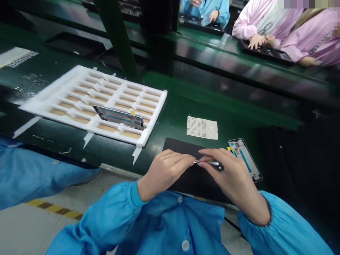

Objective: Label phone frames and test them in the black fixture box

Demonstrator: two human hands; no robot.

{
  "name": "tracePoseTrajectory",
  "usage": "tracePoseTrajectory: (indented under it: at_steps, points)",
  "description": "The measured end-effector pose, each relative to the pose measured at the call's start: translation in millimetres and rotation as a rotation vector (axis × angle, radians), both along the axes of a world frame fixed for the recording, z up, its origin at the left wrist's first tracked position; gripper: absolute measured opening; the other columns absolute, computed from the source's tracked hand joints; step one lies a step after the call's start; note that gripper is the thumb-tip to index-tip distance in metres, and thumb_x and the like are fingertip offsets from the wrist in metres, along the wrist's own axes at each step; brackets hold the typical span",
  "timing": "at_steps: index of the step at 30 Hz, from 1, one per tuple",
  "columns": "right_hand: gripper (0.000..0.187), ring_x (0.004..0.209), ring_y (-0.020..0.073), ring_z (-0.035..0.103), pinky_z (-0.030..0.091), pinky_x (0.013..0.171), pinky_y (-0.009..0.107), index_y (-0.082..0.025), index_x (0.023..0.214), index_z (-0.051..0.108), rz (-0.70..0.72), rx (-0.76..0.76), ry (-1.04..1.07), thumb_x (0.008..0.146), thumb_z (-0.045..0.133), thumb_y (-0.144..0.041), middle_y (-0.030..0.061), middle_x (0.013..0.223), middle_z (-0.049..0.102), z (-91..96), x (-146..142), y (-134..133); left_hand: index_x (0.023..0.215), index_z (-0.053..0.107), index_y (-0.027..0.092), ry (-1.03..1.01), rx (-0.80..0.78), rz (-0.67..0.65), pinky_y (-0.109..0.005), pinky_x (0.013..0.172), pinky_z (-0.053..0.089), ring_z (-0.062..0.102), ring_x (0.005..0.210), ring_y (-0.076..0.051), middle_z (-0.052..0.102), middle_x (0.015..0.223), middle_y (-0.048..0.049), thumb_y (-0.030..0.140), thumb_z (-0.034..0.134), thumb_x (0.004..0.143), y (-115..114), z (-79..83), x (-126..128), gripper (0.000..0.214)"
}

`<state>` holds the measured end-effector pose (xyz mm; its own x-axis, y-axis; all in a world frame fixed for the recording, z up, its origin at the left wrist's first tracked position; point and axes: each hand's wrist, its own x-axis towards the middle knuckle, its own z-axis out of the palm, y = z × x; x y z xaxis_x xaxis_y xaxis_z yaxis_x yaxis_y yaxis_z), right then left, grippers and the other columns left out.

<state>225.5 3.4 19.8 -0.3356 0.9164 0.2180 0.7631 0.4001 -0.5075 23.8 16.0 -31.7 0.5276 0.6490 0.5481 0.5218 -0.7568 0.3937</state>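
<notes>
Over a black mat [183,179], my left hand [168,170] and my right hand [230,170] meet fingertip to fingertip. Between them is a small silvery part [196,162], which my left thumb and forefinger pinch. The right thumb and fingers are closed at its other end. Beneath my right palm shows a thin shiny strip [214,163]; whether it joins the small part I cannot tell. Just right of that hand, a phone frame [245,159] with blue strips and a yellow tab lies on the bench. A white sheet [202,128] with rows of small dark strips lies beyond the mat.
To the left stands a white slotted foam tray [156,120], a second phone frame [119,117] upright in it. Small loose pieces [29,85] are scattered farther left. A green post [114,35] rises behind. Co-workers' hands [256,41] work across the bench; a neighbour's blue sleeve [39,173] is at left.
</notes>
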Motion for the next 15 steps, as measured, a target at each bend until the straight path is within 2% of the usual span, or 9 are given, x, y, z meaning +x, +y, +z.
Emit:
tracePoseTrajectory:
  at_steps: [5,8,15]
  points:
    - [0.012,0.083,0.0215,0.068,0.056,0.072,0.035,-0.022,0.103,0.066,0.013,0.012,-0.098,0.092,0.059,-0.021,0.0049,0.093,0.072,-2.2,-2,3,0.104,0.064,0.016,-0.026,-0.007,-0.012,-0.027,0.073,0.05,0.073,0.089,-0.014,0.076,0.104,0.0001,0.015,0.052,0.098,0,-2.1,-2,0.014]
    - [0.008,0.078,0.0207,0.067,0.055,0.069,0.035,-0.021,0.098,0.065,0.043,0.042,-0.16,0.093,0.058,-0.021,0.0042,0.088,0.071,-1.6,-4,2,0.106,0.064,0.016,-0.034,-0.003,-0.017,-0.027,0.073,0.05,0.072,0.09,-0.014,0.076,0.105,0.0003,0.014,0.053,0.098,1,-3.8,-3,0.014]
    - [0.014,0.082,0.0249,0.065,0.05,0.067,0.037,-0.017,0.095,0.064,0.103,0.099,-0.36,0.095,0.051,-0.014,0.0106,0.091,0.07,6.7,-14,-5,0.109,0.063,0.014,-0.058,0.027,-0.034,-0.026,0.073,0.05,0.072,0.092,-0.014,0.075,0.107,-0.0017,0.011,0.053,0.096,1,-7.9,-4,0.016]
